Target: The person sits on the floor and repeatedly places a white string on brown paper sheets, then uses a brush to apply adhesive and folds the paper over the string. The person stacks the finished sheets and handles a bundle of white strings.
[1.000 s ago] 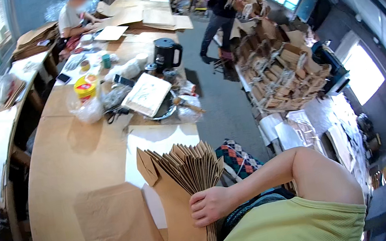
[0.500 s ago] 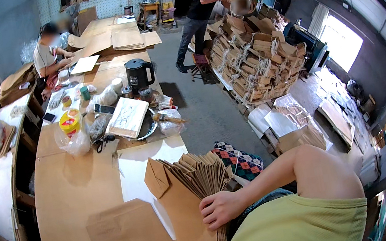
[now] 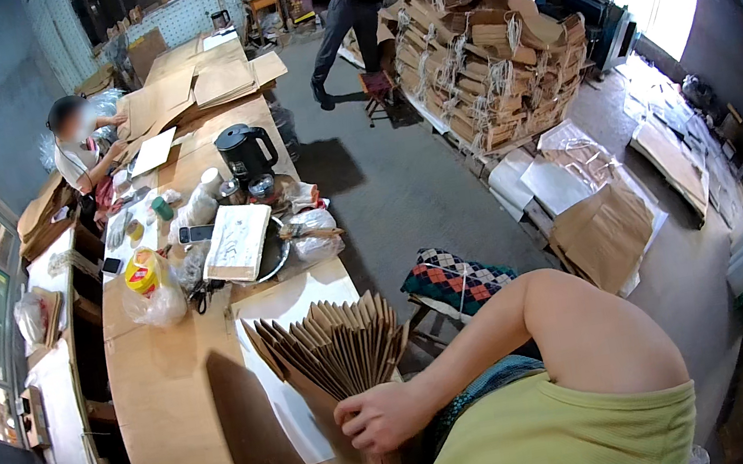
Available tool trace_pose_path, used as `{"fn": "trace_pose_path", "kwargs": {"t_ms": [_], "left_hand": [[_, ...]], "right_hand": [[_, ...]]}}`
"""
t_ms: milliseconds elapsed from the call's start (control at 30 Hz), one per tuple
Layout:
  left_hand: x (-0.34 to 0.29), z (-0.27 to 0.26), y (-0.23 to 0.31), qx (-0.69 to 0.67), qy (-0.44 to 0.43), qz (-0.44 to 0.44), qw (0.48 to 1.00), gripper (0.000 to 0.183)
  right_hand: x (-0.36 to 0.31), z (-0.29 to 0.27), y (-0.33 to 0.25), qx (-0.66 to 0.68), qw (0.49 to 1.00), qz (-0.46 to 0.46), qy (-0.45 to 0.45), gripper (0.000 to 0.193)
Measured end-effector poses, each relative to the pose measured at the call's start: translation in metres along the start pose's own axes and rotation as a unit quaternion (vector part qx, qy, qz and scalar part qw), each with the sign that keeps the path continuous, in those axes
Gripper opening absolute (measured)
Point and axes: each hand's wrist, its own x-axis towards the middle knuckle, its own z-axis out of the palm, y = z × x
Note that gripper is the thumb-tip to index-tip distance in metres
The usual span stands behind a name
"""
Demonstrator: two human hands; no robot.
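A thick bundle of brown paper bags (image 3: pixel 335 340) stands over the near end of the table, its folded ends spread like a fan. My right hand (image 3: pixel 377 419) grips the bundle below the fan, fingers curled over its front face. Under and beside it lies a white sheet (image 3: pixel 298 292). Left of the bundle, a dark brown shape (image 3: pixel 258 435) runs down to the lower edge; whether it is a raised paper bag or a shadow, I cannot tell. My left hand is out of the picture.
Farther up the table (image 3: pixel 164 391) stand a yellow tub (image 3: pixel 142 273) in a plastic bag, a white pad (image 3: pixel 238 243) and a black kettle (image 3: pixel 245 152). A patterned cushion (image 3: pixel 457 280) rests on a stool at right. Two people work beyond, one beside stacked cardboard bundles (image 3: pixel 491 67).
The bundle has tipped more upright and its fan faces me more. My right hand has shifted left in view. The flat brown bag on the left no longer lies flat in sight. The view has turned.
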Motion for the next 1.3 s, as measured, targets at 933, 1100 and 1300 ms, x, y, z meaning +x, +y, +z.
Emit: {"fn": "trace_pose_path", "kwargs": {"t_ms": [933, 1100, 1300], "left_hand": [[-0.125, -0.045, 0.25, -0.139, -0.116, -0.172, 0.968, 0.065], [-0.171, -0.015, 0.232, -0.165, -0.024, -0.226, 0.96, 0.041], [-0.141, -0.084, 0.233, -0.13, 0.008, -0.21, 0.969, 0.039]], "right_hand": [[0.048, 0.019, 0.038, -0.065, 0.969, -0.141, -0.191, 0.016], [0.015, 0.018, 0.067, -0.028, 0.98, -0.186, -0.061, 0.012], [0.022, -0.023, 0.076, -0.016, 0.988, -0.139, -0.058, 0.023]]}}
